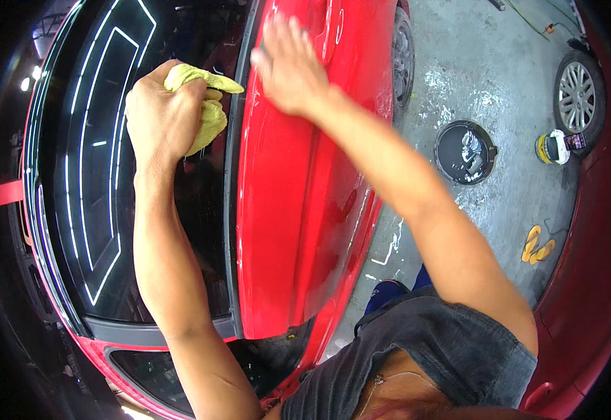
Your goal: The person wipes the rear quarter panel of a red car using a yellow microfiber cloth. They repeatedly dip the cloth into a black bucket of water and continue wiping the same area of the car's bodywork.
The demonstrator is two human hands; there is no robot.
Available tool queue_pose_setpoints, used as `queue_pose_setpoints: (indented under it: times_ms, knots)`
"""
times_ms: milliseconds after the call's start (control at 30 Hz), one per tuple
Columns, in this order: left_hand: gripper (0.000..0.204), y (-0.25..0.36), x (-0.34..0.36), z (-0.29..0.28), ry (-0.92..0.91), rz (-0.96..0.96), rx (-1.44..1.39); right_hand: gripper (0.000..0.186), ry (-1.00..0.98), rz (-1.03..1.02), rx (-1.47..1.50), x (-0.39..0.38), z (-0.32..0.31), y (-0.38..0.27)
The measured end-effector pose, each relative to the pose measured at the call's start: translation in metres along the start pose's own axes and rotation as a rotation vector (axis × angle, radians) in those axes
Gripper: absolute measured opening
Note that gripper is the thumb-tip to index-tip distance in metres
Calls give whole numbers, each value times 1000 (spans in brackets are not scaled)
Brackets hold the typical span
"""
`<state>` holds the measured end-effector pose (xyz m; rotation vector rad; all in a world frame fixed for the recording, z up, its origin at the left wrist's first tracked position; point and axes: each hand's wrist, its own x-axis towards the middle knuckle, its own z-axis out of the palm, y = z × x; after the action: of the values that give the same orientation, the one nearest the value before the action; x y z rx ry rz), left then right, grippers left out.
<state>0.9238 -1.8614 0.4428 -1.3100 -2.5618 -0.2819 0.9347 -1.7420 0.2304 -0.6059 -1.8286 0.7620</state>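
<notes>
A crumpled yellow-green cloth (209, 122) is bunched in my left hand (162, 115), whose fingers are curled round it. That hand is at the dark side window (95, 182) of a red car, close to the black trim strip (233, 189) along the glass. My right hand (290, 66) lies flat with fingers stretched out on the red door panel (270, 238), just beyond the trim and short of the door handle (333, 31). Motion blurs its fingertips, and whatever may be under the palm is hidden. The lower part of the panel looks wet.
On the wet grey floor to the right stands a round black tub (466, 152) with water in it. Farther right are a small yellow-and-black bucket (549, 148), orange flip-flops (537, 245) and a second, dark red car (592, 280). A hose (529, 24) lies at the far right.
</notes>
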Motion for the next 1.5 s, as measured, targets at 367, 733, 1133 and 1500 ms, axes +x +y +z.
queue_pose_setpoints:
  times_ms: [367,733,1133,1500]
  knots:
    - [30,-55,-72,-3,85,124,-20,70,4,9,16,-100,17,-68]
    - [31,-112,-207,-68,110,122,5,79,-380,-103,97,-396,5,-258]
    - [31,-162,-331,-94,46,0,-30,74,-254,-146,19,-460,18,-301]
    - [23,-166,-353,-78,5,-2,-222,70,-458,-287,60,-535,10,-305]
